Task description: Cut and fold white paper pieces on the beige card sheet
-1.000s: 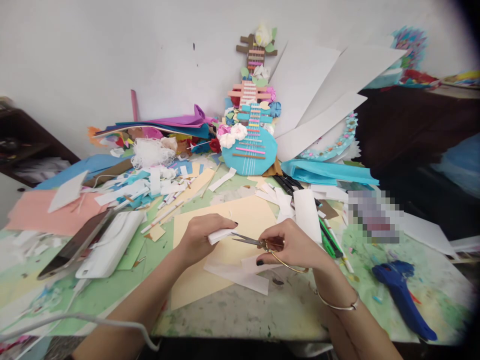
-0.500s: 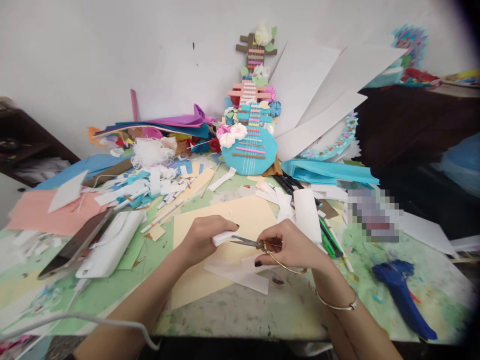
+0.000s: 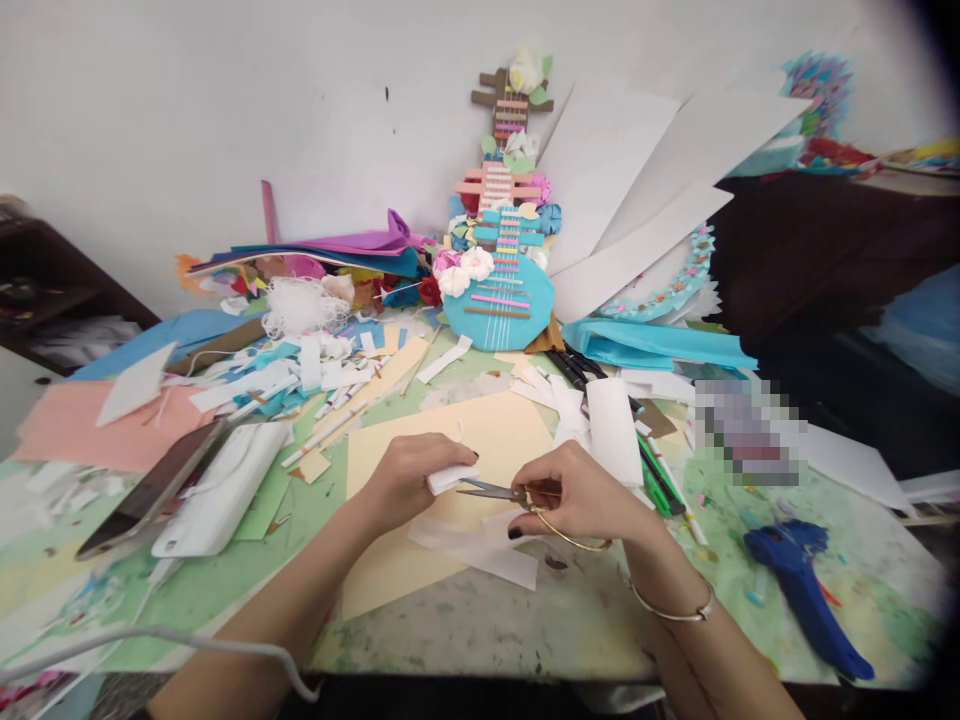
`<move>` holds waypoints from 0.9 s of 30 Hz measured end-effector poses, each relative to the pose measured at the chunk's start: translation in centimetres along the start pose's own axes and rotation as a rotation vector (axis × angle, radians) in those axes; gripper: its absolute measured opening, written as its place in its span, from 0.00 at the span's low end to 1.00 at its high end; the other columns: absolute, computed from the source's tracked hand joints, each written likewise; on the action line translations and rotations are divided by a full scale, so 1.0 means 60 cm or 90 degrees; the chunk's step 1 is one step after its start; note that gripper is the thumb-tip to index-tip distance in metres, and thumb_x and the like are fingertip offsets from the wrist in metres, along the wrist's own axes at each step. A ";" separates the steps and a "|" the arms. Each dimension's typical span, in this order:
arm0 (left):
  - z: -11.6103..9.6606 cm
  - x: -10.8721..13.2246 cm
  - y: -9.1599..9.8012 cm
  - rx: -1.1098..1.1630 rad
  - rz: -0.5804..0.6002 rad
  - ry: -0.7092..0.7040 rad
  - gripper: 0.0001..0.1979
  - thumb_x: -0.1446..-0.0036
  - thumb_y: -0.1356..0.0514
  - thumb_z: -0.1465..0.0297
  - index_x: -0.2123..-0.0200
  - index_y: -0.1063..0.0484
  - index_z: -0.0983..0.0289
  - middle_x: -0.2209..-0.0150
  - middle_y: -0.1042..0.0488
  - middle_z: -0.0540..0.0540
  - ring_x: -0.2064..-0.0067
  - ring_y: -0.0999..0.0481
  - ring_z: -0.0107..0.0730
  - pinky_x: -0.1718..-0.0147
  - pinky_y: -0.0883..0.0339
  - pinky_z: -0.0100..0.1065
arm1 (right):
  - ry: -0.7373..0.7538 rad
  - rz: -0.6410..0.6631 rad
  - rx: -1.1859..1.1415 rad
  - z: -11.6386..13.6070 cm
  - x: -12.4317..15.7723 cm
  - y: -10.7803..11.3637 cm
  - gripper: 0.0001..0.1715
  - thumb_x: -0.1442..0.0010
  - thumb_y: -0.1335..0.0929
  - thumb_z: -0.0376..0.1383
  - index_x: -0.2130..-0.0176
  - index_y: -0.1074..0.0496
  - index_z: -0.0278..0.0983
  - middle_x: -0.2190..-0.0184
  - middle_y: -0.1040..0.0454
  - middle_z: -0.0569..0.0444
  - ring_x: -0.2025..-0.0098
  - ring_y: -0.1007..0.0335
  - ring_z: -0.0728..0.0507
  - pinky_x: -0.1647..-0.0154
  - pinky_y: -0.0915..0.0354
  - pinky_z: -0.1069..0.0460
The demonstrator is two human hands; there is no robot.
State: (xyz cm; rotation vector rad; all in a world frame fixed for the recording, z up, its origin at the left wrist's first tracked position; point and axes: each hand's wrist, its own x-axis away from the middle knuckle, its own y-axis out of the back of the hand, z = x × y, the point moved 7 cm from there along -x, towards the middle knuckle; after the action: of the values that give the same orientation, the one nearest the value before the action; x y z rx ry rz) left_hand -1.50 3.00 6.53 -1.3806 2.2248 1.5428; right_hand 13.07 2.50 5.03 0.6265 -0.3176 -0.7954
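My left hand (image 3: 409,477) is closed on a small folded piece of white paper (image 3: 451,479), pinched between thumb and fingers. In my right hand (image 3: 576,490) is a pair of scissors (image 3: 495,490) with gold-coloured handles, its blades pointing left towards the paper. The blade tips lie just below and beside the paper's right end; whether they touch it I cannot tell. Under both hands is a cream sheet (image 3: 480,425). Translucent white strips (image 3: 480,552) rest on it, partly beneath my right hand.
A blue glue gun (image 3: 806,595) lies at the right. On the left are a phone (image 3: 142,490), a white power bank (image 3: 217,490) and a cable (image 3: 187,632). Behind stands a turquoise paper instrument (image 3: 499,300), with paper scraps (image 3: 300,365) to its left and green-handled scissors (image 3: 660,480) to the right.
The scissor blades have dropped slightly and drawn nearer to closed. The white paper has shifted a little in my left hand, which stays in almost the same place.
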 end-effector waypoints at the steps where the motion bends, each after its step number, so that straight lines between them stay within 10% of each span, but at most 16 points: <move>1: 0.000 0.000 -0.001 -0.001 0.001 -0.001 0.06 0.45 0.45 0.75 0.65 0.28 0.65 0.71 0.24 0.57 0.69 0.26 0.31 0.70 0.34 0.29 | 0.001 0.000 0.002 0.000 0.000 0.000 0.16 0.53 0.29 0.44 0.77 0.31 0.32 0.85 0.43 0.61 0.81 0.53 0.54 0.81 0.54 0.57; 27: 0.007 0.006 -0.016 -0.004 0.040 0.004 0.07 0.45 0.45 0.76 0.64 0.28 0.64 0.71 0.24 0.57 0.69 0.26 0.31 0.70 0.36 0.29 | 0.030 0.031 0.006 -0.002 -0.002 -0.010 0.18 0.53 0.29 0.46 0.76 0.32 0.32 0.84 0.43 0.62 0.80 0.52 0.55 0.80 0.53 0.57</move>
State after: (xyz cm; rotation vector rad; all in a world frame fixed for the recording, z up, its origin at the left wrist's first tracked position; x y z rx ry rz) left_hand -1.15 3.04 5.49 -1.3319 2.2904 1.5686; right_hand 12.71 2.31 4.58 0.6430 -0.2936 -0.7313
